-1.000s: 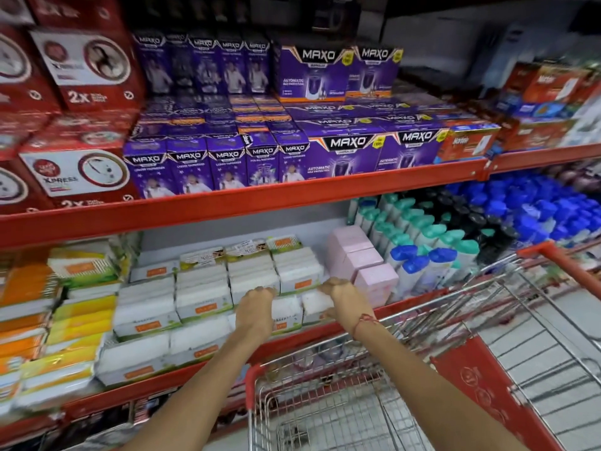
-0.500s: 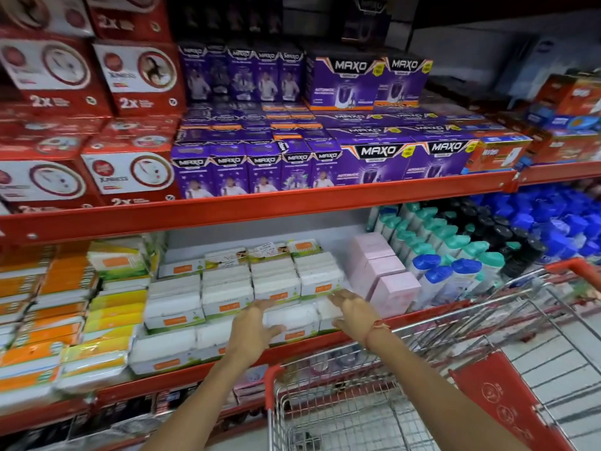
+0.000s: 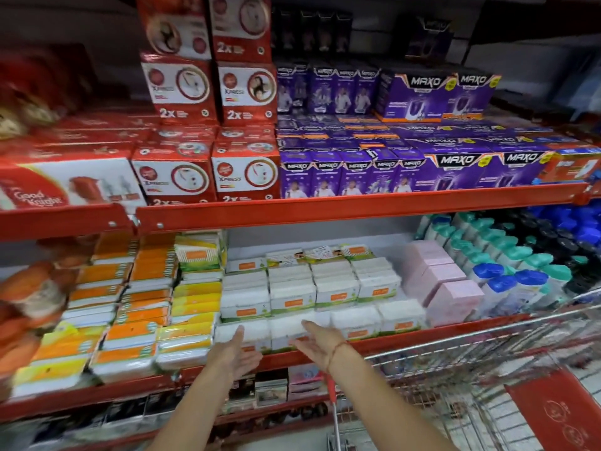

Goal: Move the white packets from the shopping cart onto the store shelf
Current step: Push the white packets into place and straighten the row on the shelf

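Observation:
White packets (image 3: 325,288) with orange labels lie stacked in rows on the middle store shelf (image 3: 406,336), whose front edge is red. My left hand (image 3: 235,351) and my right hand (image 3: 317,343) hover just in front of the front row of packets, palms facing each other, fingers apart, holding nothing. Both hands sit a little apart from the packets. The wire shopping cart (image 3: 471,369) with a red handle stands at the lower right; its inside is blurred and I see no packets in it.
Orange and yellow packets (image 3: 140,304) fill the shelf to the left. Pink boxes (image 3: 445,288) and blue- and green-capped bottles (image 3: 520,265) stand to the right. Red and purple boxes (image 3: 325,170) crowd the upper shelf. A lower shelf (image 3: 270,388) holds small items.
Both hands have let go of the white packets on the front row and drawn back slightly, opening with palms inward. The view has swung left.

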Motion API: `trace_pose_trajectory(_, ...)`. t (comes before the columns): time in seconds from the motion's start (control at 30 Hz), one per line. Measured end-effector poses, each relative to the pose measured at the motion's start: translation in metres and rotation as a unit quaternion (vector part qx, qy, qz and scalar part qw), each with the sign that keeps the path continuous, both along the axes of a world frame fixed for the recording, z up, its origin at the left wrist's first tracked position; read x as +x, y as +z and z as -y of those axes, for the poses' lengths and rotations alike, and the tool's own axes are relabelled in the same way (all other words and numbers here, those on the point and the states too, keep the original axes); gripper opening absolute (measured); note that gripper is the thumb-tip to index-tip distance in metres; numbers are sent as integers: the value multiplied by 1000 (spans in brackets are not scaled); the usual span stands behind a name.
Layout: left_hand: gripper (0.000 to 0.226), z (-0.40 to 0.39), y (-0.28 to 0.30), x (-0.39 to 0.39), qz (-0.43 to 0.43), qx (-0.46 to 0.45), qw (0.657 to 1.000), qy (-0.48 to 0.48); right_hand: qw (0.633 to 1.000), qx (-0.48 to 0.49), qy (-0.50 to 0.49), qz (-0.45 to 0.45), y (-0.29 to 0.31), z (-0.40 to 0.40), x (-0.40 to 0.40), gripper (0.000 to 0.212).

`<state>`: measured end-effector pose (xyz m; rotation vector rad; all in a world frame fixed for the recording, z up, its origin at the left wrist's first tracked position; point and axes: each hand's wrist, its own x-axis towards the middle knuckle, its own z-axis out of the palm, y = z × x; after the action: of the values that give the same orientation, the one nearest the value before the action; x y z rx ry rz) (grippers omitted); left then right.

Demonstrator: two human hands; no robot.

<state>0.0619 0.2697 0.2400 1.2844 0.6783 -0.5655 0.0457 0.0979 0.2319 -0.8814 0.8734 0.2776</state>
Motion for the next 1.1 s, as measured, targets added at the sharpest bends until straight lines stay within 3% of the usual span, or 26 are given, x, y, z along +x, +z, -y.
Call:
trace_pose_trajectory(0.27,51,5,-7,36,1,15,999,-49,995,-92,-13,-46,-9,-22,44,39)
trace_pose_trajectory(0.6,41,1,-13,58,-6,28,997,-77,993,-110,-20,-31,0,-25,59,32)
trace_pose_trajectory(0.87,59,20,-23,48,-20,14,996,-87,995,-93,10,-24,-6,-3,33,61)
trace_pose_trajectory(1.1,70,114,-18,18,-59,-64,984,-158,996,-74,18,-47,-9,91,-15,54)
